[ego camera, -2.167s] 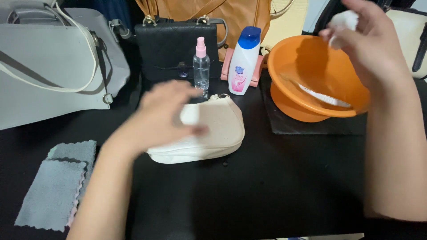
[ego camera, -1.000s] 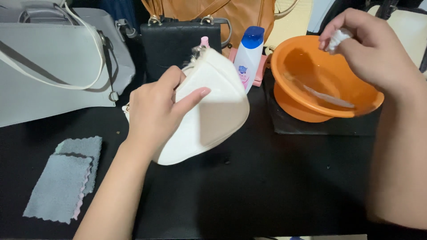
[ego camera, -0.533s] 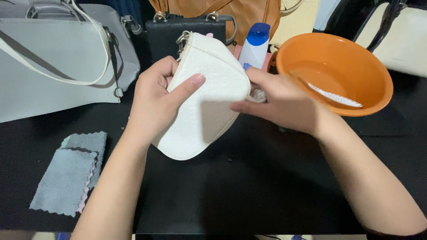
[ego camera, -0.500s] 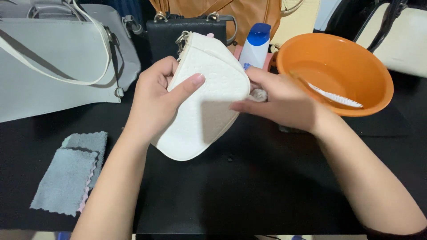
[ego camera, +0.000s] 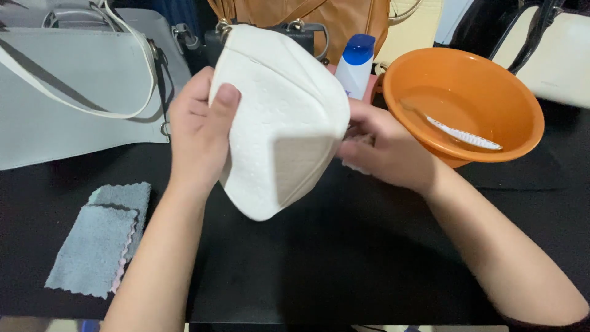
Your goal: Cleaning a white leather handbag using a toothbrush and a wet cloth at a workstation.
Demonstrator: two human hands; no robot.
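We now hold the white textured purse (ego camera: 279,123) lifted off the black table (ego camera: 344,258) and tilted upright, higher and closer than half a second ago. Our left hand (ego camera: 200,132) is clamped on its left edge, thumb across the front. Our right hand (ego camera: 384,150) has come back from the orange basin (ego camera: 504,92) at far right and presses a small white cloth (ego camera: 353,166), fingers closed on it, against the purse's right side, so wiping looks begun.

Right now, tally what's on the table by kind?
Bags: 5 - white purse in left hand, grey tote, black bag, tan bag, white bag
Basins: 1 - orange basin
Bottles: 1 - white bottle
Cloths: 2 - grey cloths
Total: 9
Right hand touches the purse's side.
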